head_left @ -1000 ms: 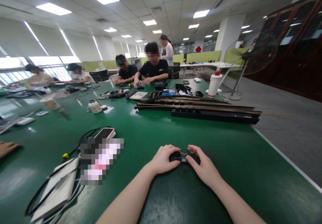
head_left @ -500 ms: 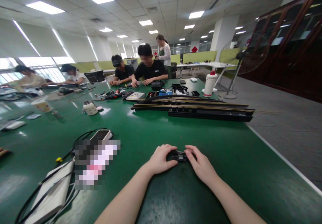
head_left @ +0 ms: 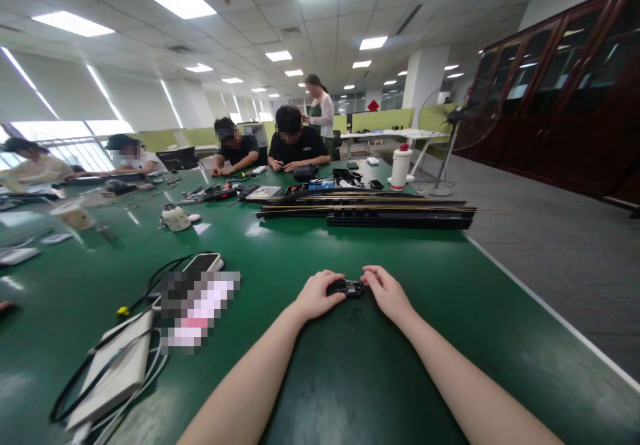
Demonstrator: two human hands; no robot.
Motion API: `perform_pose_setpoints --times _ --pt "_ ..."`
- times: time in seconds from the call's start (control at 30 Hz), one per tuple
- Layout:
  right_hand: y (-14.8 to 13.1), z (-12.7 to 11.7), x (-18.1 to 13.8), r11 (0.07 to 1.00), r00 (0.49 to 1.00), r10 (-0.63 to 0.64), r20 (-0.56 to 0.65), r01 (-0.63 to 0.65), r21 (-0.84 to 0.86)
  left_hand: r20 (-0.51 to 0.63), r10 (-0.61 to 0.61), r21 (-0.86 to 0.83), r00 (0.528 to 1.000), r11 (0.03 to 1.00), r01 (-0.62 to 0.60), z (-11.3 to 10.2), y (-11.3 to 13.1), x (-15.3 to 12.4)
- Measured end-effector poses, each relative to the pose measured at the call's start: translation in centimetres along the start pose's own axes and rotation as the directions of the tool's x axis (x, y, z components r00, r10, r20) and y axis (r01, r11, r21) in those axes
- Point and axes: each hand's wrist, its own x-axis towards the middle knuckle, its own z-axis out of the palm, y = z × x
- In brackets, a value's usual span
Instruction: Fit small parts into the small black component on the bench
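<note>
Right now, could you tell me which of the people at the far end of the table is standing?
The person in the white top, upright behind the two in black shirts, who both sit.

Ahead: bare green bench (head_left: 320, 245), open up to the long black rails (head_left: 395, 215) lying crosswise; reach beyond barred.
Left: looped black cable (head_left: 153, 281), phone (head_left: 203, 263) and flat white device (head_left: 117, 375) crowd the surface, well apart from left hand (head_left: 316, 296).
Right: open bench from right hand (head_left: 386, 293) out to the edge.
Between hands: gap filled by small black part (head_left: 346, 288), touched from both sides.
</note>
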Motion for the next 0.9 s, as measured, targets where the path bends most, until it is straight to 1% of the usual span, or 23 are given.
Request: perform_pose_setpoints --times 0.1,0.27,0.47,0.63,0.7,0.83,0.9 --pt "-0.1 0.1 -0.2 1.0 1.0 -0.001 -0.02 0.001 0.024 -0.025 -0.029 0.018 0.999 0.999 0.03 0.2 0.1 -0.2" --pt "-0.1 0.1 -0.1 0.997 0.999 0.013 -0.032 -0.011 0.071 -0.015 -0.042 0.035 0.999 0.999 0.042 0.2 0.3 -0.3" --pt "0.3 -0.3 0.6 0.978 0.995 0.068 -0.074 -0.052 0.204 -0.017 -0.025 0.036 1.0 0.999 0.026 0.0 0.5 -0.5" --pt "0.8 -0.6 0.8 0.937 0.98 0.132 -0.15 -0.074 0.341 -0.024 -0.025 0.016 0.999 1.0 0.025 0.0 0.4 -0.6" --pt "1.0 -0.7 0.7 0.919 0.975 0.153 -0.161 -0.08 0.385 -0.035 -0.03 0.006 0.999 1.0 0.03 0.1 0.4 -0.7" --pt "1.1 -1.0 0.5 0.873 0.975 0.194 -0.105 -0.123 0.473 -0.043 -0.031 0.002 0.999 1.0 0.031 0.0 0.2 -0.9" --pt "1.0 -1.1 0.4 0.858 0.975 0.202 -0.096 -0.129 0.498 -0.041 -0.027 0.002 0.999 1.0 0.027 0.0 0.1 -1.0"
